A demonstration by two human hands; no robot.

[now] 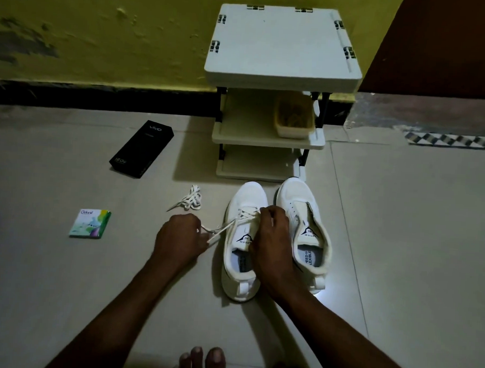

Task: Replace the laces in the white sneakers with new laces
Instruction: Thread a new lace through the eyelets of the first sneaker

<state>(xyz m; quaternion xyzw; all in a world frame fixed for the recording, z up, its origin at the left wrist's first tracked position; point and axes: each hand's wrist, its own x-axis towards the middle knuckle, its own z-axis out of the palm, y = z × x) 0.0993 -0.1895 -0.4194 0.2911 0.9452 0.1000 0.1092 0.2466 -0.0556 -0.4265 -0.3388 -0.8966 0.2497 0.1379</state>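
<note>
Head view: the left hand is pinching the lace, which is stretching leftward from the sneaker — the right hand, nearer the eyelets, is pinching the crossings.

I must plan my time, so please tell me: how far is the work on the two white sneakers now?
Done: the right sneaker shows bare eyelets, no lace. In hand: on the left sneaker, the left hand pinches the lace by its ends and the right hand grips the crossings; lacing or unlacing, I cannot tell. Left: the loose lace bundle on the floor is in no shoe yet.
</note>
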